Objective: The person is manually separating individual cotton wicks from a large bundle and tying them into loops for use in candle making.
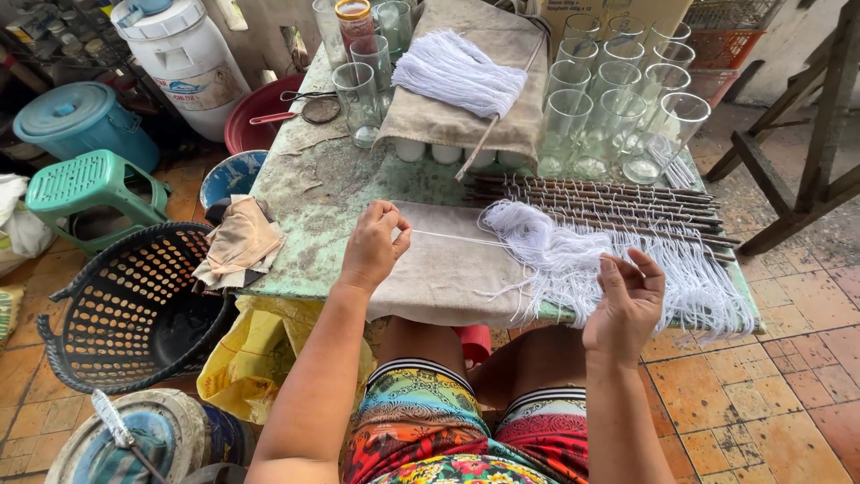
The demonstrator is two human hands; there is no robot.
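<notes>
Item 1: my left hand [374,244], fingertips pinched together on a single white string [452,238] drawn taut across the beige cloth [439,273] at the table's near edge.

Item 2: my right hand [627,300], just past that near edge, fingers loosely curled and apart among loose strands; I cannot tell whether any strand is actually gripped.

Item 3: pile of white strings [573,255], spilling over the front-right edge of the green worn table [313,193], touching the row of thin dark rods [609,202].

Item 4: clear drinking glasses [618,116], crowded along the far right of the table; a second bundle of white string [457,72] lies on a folded cloth behind them to the left.

Item 5: open room, bare tabletop left of the beige cloth. Off the left edge: black perforated basket [125,305], green plastic stool [90,188]. Tiled floor open at right.
</notes>
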